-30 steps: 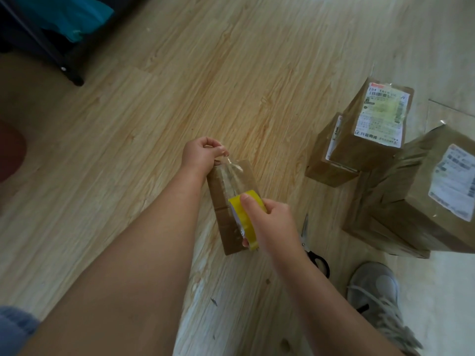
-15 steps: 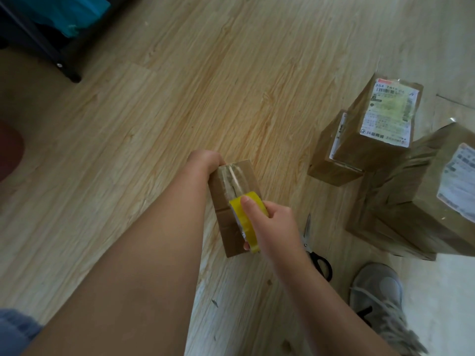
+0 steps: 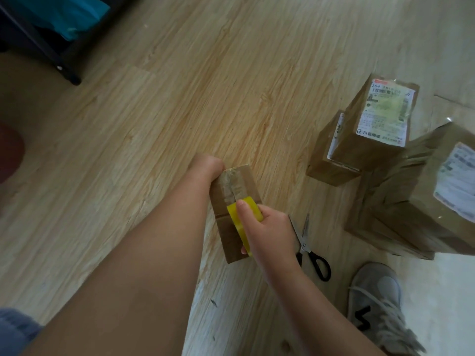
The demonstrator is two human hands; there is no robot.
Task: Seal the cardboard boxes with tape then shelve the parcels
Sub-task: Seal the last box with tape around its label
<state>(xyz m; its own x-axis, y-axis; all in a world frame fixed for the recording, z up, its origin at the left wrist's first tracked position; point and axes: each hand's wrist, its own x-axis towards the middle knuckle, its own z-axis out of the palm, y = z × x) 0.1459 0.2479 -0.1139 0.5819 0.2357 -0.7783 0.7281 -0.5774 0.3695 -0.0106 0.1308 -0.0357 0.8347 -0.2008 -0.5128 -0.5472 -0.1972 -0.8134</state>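
A small cardboard box [image 3: 226, 227] lies on the wooden floor in the middle of the head view. A strip of clear tape [image 3: 232, 185] runs along its top seam from the far edge to the roll. My right hand [image 3: 270, 229] grips the yellow tape roll [image 3: 243, 214] on top of the box, index finger laid over it. My left hand [image 3: 205, 165] is at the box's far end, fingers bent down over the far edge where the tape starts; the fingertips are hidden.
Black-handled scissors [image 3: 312, 255] lie on the floor just right of my right hand. Taped parcels with labels [image 3: 380, 119] [image 3: 421, 201] stand at the right. A grey shoe [image 3: 377, 296] is at lower right. A dark shelf frame [image 3: 51, 55] with a teal bag stands at upper left.
My left hand brought the raised tape end down onto the box's far edge. The tape now lies flat on the seam. The right hand kept the roll in place.
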